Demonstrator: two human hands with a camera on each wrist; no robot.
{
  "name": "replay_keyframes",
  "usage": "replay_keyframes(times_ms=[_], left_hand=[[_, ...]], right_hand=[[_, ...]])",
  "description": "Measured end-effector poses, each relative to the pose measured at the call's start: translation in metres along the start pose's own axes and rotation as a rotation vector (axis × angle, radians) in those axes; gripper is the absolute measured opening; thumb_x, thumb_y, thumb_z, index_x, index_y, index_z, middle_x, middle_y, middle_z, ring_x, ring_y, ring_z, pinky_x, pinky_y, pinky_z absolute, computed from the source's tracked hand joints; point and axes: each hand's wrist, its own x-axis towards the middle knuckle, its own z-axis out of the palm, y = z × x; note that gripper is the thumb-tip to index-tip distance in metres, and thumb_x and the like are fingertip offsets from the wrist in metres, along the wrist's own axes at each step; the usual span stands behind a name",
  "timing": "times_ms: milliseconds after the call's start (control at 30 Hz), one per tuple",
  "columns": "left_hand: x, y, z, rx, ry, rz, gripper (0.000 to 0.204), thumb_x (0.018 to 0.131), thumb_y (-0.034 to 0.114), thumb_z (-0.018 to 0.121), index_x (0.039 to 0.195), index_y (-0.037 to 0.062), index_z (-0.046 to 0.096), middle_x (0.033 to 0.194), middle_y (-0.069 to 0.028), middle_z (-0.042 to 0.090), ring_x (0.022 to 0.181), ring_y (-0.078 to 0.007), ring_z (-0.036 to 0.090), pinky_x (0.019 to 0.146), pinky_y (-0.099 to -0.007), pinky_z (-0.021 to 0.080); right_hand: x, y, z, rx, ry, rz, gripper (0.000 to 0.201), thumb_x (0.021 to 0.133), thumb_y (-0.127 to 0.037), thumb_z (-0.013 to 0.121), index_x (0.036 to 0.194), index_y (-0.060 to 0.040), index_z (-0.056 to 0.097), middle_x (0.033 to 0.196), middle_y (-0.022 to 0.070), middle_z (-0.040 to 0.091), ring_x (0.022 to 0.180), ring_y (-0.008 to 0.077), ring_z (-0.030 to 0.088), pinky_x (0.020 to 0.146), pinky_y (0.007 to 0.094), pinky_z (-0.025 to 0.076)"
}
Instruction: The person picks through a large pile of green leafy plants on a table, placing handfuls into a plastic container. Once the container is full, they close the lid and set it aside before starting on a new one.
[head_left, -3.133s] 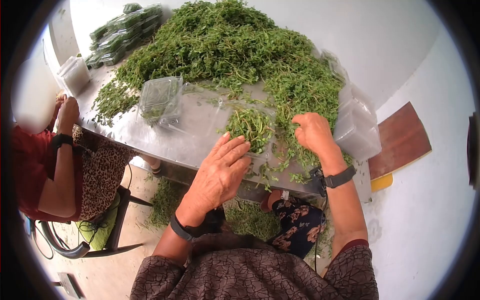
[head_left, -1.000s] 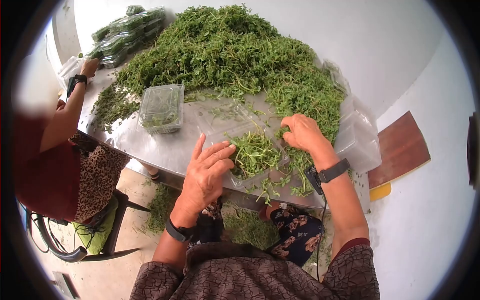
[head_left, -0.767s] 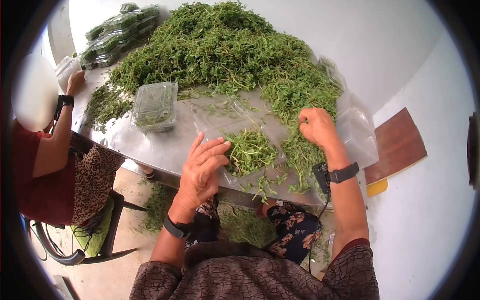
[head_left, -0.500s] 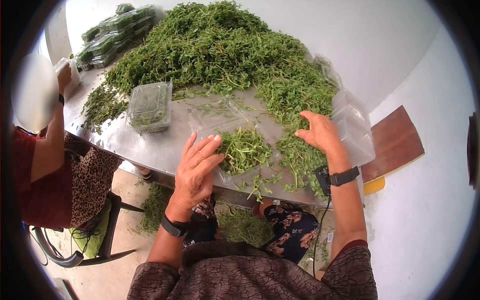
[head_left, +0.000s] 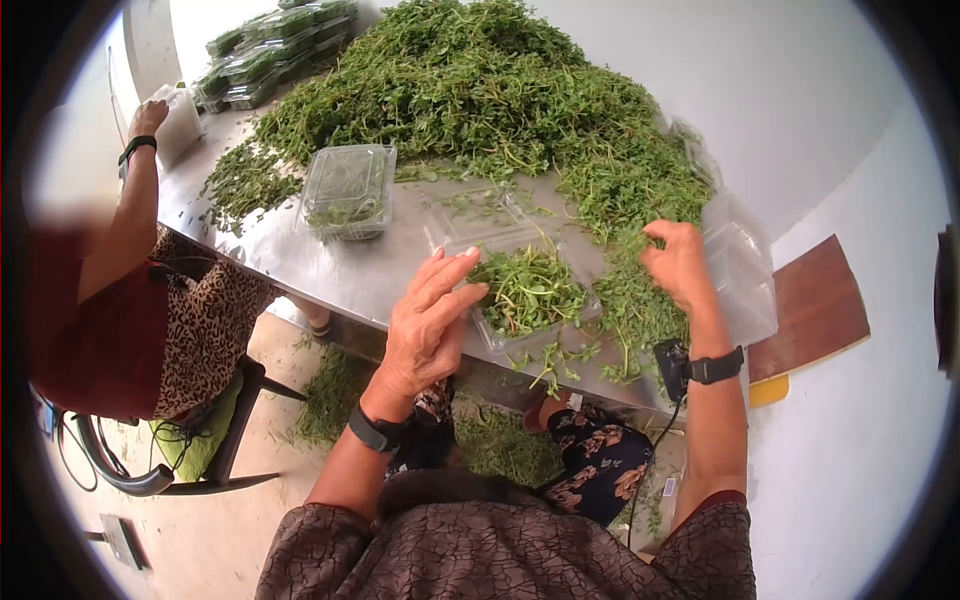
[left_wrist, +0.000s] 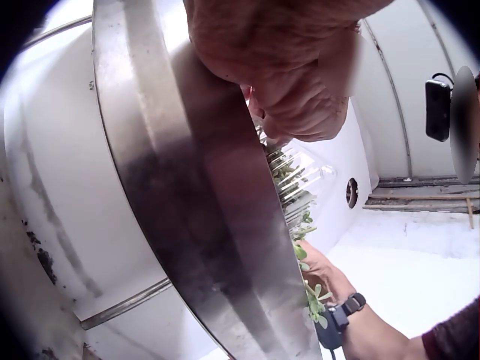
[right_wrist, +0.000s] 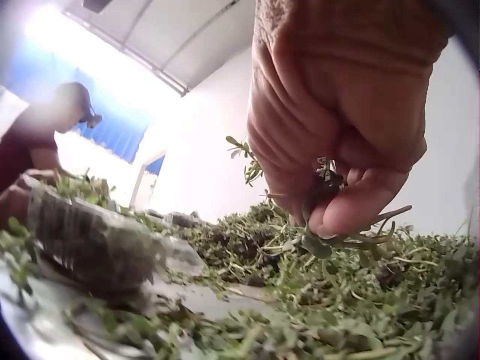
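An open clear plastic clamshell (head_left: pixel 545 335) lies in front of me, its lid folded back and a loose heap of leafy green sprigs (head_left: pixel 525 290) in its base. At its left side is my left hand (head_left: pixel 425 325), fingers extended and fingertips right at the greens. My right hand (head_left: pixel 682 265) is to the right of the clamshell, over loose greens. In the right wrist view its thumb and fingers pinch a small sprig (right_wrist: pixel 319 244). The left wrist view shows the left hand (left_wrist: pixel 292 67) over the table edge, its fingertips mostly hidden.
A big pile of greens (head_left: pixel 470 90) covers the back of the metal table (head_left: pixel 270 265). A closed clamshell (head_left: pixel 350 190) stands left, filled packs (head_left: pixel 275 50) behind it. Nested empty containers (head_left: pixel 738 270) stand right. Another person (head_left: pixel 110 300) sits at the left.
My right hand has gone from the clamshell's side out to the greens on the right; its spread thumb and finger have closed on a sprig. The left hand stays beside the clamshell.
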Motion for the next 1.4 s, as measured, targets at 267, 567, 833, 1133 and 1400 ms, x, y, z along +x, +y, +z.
replay_keyframes(times_ms=[267, 567, 833, 1133, 1400], left_hand=[[0.001, 0.002, 0.0, -0.016, 0.018, -0.013, 0.034, 0.074, -0.01, 0.055, 0.104, 0.0018, 0.065, 0.13, -0.018, 0.058, 0.121, -0.0367, 0.055, 0.11, -0.0519, 0.035], [0.0, 0.001, -0.005, -0.049, 0.052, -0.043, 0.039, 0.071, -0.012, 0.056, 0.107, 0.0009, 0.062, 0.129, -0.0173, 0.058, 0.119, -0.0364, 0.055, 0.11, -0.0508, 0.034], [-0.004, -0.003, -0.001, -0.067, 0.028, -0.051, 0.04, 0.075, -0.007, 0.054, 0.114, 0.0013, 0.061, 0.132, -0.0176, 0.057, 0.124, -0.0369, 0.052, 0.111, -0.0527, 0.032], [-0.002, 0.001, -0.002, -0.05, 0.027, -0.04, 0.031, 0.076, -0.006, 0.055, 0.105, 0.0003, 0.064, 0.124, -0.0167, 0.062, 0.119, -0.0371, 0.056, 0.109, -0.0544, 0.033], [0.0, 0.003, -0.003, -0.005, 0.025, -0.033, 0.03, 0.072, -0.009, 0.059, 0.101, -0.0012, 0.064, 0.115, -0.0166, 0.064, 0.116, -0.0368, 0.057, 0.108, -0.0521, 0.036]], right_hand=[[-0.029, -0.111, -0.023, 0.418, -0.208, -0.017, 0.024, 0.082, -0.004, 0.069, 0.105, 0.0005, 0.068, 0.075, 0.0024, 0.064, 0.056, 0.0061, 0.053, 0.046, 0.0238, 0.045], [-0.039, -0.09, -0.01, 0.254, -0.192, -0.054, 0.035, 0.079, -0.015, 0.072, 0.112, -0.0051, 0.067, 0.092, 0.0136, 0.069, 0.067, 0.0154, 0.063, 0.062, 0.0307, 0.051], [-0.042, -0.044, -0.029, -0.196, -0.123, 0.108, 0.039, 0.08, -0.019, 0.071, 0.116, -0.0056, 0.065, 0.093, 0.0183, 0.068, 0.08, 0.031, 0.064, 0.078, 0.0395, 0.05], [-0.04, -0.003, -0.019, -0.496, -0.143, 0.068, 0.035, 0.079, -0.016, 0.071, 0.11, -0.002, 0.063, 0.092, 0.0218, 0.067, 0.092, 0.039, 0.064, 0.082, 0.0456, 0.051], [-0.018, 0.022, -0.004, -0.62, -0.036, 0.054, 0.018, 0.074, -0.005, 0.068, 0.091, -0.0022, 0.062, 0.087, 0.0195, 0.067, 0.088, 0.0382, 0.065, 0.078, 0.0451, 0.052]])
